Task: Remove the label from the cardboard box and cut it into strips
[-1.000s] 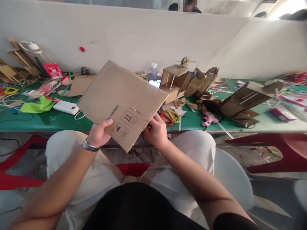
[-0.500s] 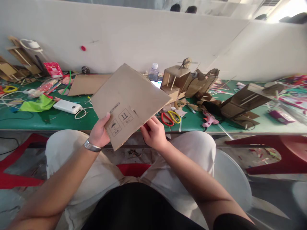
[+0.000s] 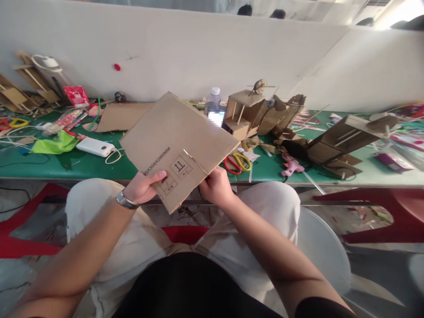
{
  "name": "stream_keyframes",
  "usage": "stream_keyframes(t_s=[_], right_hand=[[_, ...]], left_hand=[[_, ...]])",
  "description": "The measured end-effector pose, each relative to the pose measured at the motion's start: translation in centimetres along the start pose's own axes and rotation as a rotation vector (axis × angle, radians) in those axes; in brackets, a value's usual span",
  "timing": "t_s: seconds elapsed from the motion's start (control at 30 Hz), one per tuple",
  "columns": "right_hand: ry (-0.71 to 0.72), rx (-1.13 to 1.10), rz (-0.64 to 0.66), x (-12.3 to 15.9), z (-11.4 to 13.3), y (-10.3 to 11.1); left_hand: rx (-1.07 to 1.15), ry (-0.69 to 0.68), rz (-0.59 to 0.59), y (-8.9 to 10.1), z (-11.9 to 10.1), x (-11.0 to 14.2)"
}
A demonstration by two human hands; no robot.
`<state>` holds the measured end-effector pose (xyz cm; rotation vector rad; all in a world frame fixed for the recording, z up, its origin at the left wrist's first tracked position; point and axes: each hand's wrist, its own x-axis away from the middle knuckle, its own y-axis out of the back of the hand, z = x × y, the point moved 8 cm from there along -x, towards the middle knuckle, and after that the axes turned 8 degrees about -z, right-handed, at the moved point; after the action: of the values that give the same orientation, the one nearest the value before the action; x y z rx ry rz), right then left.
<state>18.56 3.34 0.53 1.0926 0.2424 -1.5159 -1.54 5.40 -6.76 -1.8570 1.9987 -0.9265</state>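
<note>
A brown cardboard sheet (image 3: pixel 159 132) with printed arrow and umbrella marks is held tilted above my lap. My left hand (image 3: pixel 142 185) grips its lower left edge, thumb flat over the umbrella print and fingers behind. Closed in a fist, my right hand (image 3: pixel 217 185) is at the lower right edge; whatever it holds is hidden behind the board. A thin slit (image 3: pixel 197 161) runs from the printed side toward that hand, with a bright sliver at its upper end. Red and yellow scissors (image 3: pixel 241 162) lie on the table just beyond my right hand.
On the green table (image 3: pixel 66 168) are a white power bank (image 3: pixel 94 147), green cloth (image 3: pixel 54 142), another cardboard piece (image 3: pixel 124 115), a bottle (image 3: pixel 213 99) and a lit screen (image 3: pixel 216 118). Cardboard structures (image 3: pixel 243 108) and a pink glue gun (image 3: pixel 292 167) stand to the right.
The cardboard has turned and shifted slightly down, showing more print. My left thumb has slid onto the umbrella mark. My right hand has closed tighter, and a longer slit line shows.
</note>
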Motion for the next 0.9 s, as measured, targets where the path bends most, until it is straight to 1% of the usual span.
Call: stream_keyframes(t_s=[0.1, 0.23, 0.43, 0.53, 0.63, 0.73, 0.9], right_hand=[[-0.015, 0.014, 0.006, 0.1, -0.6, -0.1], [-0.055, -0.007, 0.069, -0.1, -0.7, -0.4], [-0.071, 0.033, 0.053, -0.4, -0.2, -0.1], [-0.093, 0.019, 0.074, -0.2, -0.2, -0.1], [-0.101, 0.01, 0.109, 0.0, -0.2, -0.4], [-0.101, 0.058, 0.122, 0.3, -0.4, -0.8], [-0.062, 0.155, 0.114, 0.6, -0.7, -1.1]], left_hand=[[-0.013, 0.039, 0.014, 0.1, 0.5, 0.0], [-0.025, 0.06, 0.01, 0.3, 0.5, -0.1], [0.044, -0.053, -0.06, -0.2, -0.5, -0.4], [0.037, -0.032, -0.04, -0.3, -0.3, -0.4], [-0.012, 0.005, -0.021, 0.4, -0.2, -0.4], [-0.048, 0.033, -0.005, 0.9, -0.1, -0.4], [-0.078, 0.076, 0.059, 0.7, 0.2, -0.4]])
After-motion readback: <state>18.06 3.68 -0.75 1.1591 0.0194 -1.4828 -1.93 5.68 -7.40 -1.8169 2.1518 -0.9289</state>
